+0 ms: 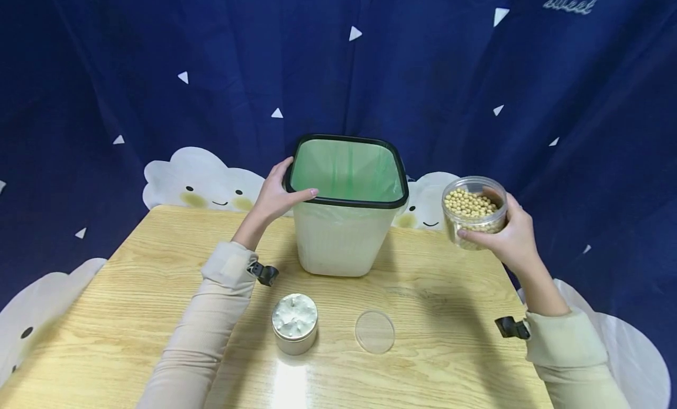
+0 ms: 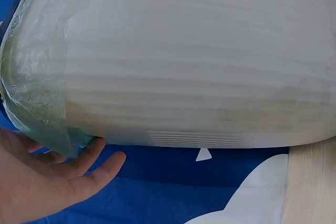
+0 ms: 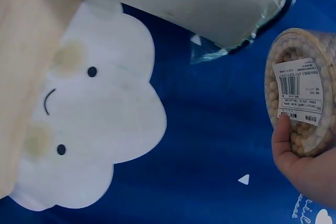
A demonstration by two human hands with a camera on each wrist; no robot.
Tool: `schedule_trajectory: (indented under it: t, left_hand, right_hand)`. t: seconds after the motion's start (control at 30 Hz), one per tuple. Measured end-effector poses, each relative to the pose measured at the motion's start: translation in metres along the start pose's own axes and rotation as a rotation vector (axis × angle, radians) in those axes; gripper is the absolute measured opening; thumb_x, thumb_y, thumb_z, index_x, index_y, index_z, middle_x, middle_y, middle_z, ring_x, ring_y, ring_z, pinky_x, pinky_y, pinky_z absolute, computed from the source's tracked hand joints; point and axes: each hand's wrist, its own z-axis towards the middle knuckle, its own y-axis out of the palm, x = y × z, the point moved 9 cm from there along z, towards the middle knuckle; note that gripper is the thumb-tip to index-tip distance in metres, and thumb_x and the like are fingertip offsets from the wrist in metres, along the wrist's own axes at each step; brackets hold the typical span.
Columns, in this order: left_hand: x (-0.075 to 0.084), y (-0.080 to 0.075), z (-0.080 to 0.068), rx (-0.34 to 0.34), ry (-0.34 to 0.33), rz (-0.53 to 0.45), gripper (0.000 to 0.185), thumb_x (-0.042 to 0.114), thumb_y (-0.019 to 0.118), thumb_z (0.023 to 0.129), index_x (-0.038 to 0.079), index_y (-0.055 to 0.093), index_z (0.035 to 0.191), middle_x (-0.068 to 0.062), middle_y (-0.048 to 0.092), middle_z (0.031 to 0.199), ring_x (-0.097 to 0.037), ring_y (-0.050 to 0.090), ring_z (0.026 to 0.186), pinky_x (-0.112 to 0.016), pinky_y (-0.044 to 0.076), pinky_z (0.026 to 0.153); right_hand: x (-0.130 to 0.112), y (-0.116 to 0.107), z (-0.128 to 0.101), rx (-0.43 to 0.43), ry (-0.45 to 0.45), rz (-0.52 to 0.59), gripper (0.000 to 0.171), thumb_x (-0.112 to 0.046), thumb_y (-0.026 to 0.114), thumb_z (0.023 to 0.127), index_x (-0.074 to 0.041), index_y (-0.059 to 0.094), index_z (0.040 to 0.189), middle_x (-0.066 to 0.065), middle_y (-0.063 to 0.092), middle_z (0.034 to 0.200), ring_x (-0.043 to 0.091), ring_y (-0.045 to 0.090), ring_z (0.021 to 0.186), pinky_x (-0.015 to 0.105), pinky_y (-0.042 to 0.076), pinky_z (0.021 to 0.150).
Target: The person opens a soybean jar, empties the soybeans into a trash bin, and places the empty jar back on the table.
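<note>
A white trash bin (image 1: 338,238) with a black rim and a green plastic liner (image 1: 346,168) stands at the table's far edge. My left hand (image 1: 276,194) grips its left corner, thumb over the front rim and fingers along the left side. In the left wrist view those fingers (image 2: 97,169) lie by the liner's folded-over edge. To the right of the bin, my right hand (image 1: 513,235) holds an open clear plastic jar (image 1: 472,224) of round yellow soybeans, raised and slightly tilted. A label (image 3: 299,90) with a barcode shows on the jar's bottom in the right wrist view.
Nearer on the wooden table (image 1: 158,268) stands a round tin (image 1: 295,327) with a whitish, uneven top. A clear round lid (image 1: 374,331) lies flat to its right. Behind the table hangs a dark blue curtain (image 1: 222,50) with white triangles and clouds.
</note>
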Motion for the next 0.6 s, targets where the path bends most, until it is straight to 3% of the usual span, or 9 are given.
schedule_trajectory:
  t: [0.17, 0.33, 0.6]
  left_hand:
    - [0.0, 0.0, -0.001, -0.004, -0.005, 0.001, 0.092, 0.036, 0.073, 0.072, 0.009, 0.024, 0.144, -0.012, 0.023, 0.146, -0.026, 0.022, 0.133, -0.043, 0.022, 0.105]
    - [-0.001, 0.0, -0.002, -0.012, -0.018, -0.001, 0.092, 0.037, 0.073, 0.072, 0.011, 0.023, 0.145, -0.012, 0.022, 0.147, -0.026, 0.021, 0.133, -0.044, 0.021, 0.106]
    - [-0.001, 0.0, -0.001, -0.01, -0.016, 0.008, 0.092, 0.037, 0.073, 0.072, 0.011, 0.024, 0.144, -0.011, 0.023, 0.146, -0.025, 0.021, 0.133, -0.044, 0.021, 0.106]
  right_hand:
    - [-0.009, -0.003, 0.021, 0.017, 0.009, 0.068, 0.078, 0.009, 0.08, 0.054, -0.002, 0.049, 0.125, -0.006, 0.054, 0.11, 0.003, 0.048, 0.097, 0.012, 0.037, 0.08]
    - [-0.022, -0.004, 0.043, 0.013, 0.005, 0.097, 0.078, 0.009, 0.08, 0.056, -0.004, 0.049, 0.126, -0.001, 0.055, 0.11, 0.006, 0.049, 0.096, 0.014, 0.037, 0.079]
    - [-0.04, -0.002, 0.072, -0.018, -0.003, 0.017, 0.08, -0.003, 0.083, 0.058, -0.007, 0.046, 0.129, 0.006, 0.054, 0.114, 0.006, 0.048, 0.097, 0.017, 0.037, 0.08]
